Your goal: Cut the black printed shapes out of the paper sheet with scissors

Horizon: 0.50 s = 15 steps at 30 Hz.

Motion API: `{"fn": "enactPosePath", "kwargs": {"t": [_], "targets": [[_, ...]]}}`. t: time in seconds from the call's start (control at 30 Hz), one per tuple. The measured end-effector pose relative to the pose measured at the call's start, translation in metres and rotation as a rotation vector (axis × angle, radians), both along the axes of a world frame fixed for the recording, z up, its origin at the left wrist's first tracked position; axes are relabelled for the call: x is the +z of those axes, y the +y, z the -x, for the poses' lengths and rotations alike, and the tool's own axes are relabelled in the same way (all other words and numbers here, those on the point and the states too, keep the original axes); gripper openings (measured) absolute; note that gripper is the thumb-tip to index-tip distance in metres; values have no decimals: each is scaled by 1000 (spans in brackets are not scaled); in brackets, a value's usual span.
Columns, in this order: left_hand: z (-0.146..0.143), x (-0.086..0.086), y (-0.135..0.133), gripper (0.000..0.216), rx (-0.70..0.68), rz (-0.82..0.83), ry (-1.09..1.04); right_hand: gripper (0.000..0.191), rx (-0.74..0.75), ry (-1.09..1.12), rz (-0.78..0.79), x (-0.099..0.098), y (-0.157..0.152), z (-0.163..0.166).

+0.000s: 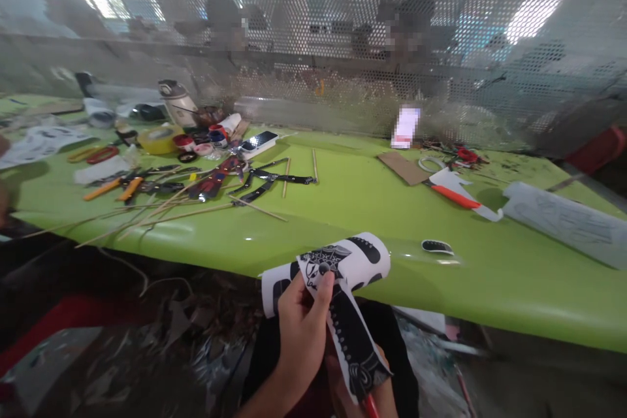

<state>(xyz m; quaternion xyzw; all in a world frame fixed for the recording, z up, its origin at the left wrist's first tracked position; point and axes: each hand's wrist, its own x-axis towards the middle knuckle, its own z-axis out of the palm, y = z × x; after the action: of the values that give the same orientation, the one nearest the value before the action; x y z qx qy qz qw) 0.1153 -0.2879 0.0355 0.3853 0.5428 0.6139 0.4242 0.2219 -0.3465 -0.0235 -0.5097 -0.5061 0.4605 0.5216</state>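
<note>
My left hand (300, 330) is closed round a curled white sheet (343, 261) printed with black ornamental shapes, thumb pressed on the print, just in front of the green table's (343, 209) near edge. A cut black-and-white patterned piece (355, 346) hangs down from the sheet. My right hand (379, 392) sits below it, mostly hidden behind that piece. A red handle (371, 406) pokes out from it, which may belong to scissors.
On the table lie a small black cut-out (437, 247), a red-handled cutter (458, 194), cardboard (404, 168), a phone (259, 142), yellow tape (157, 140), bamboo sticks (196, 209), pliers and black strips. A perforated metal screen (343, 46) backs the table; people sit beyond it.
</note>
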Motion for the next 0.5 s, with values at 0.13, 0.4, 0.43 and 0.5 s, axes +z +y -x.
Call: {"fn": "enactPosePath", "kwargs": {"t": [0.13,0.4,0.43,0.5], "targets": [[-4,2,-5,26,3,1,-20,30,30,-51,62,2,7,3],[-10,-1,-18,53,-187,216,-183,37,144,-33,35,14,5,-6],[-8,-1,-18,54,-216,203,-191,39,180,-27,13,16,6,-8],[-5,-1,-17,54,-249,197,-225,42,212,-33,-23,17,8,-13]]}}
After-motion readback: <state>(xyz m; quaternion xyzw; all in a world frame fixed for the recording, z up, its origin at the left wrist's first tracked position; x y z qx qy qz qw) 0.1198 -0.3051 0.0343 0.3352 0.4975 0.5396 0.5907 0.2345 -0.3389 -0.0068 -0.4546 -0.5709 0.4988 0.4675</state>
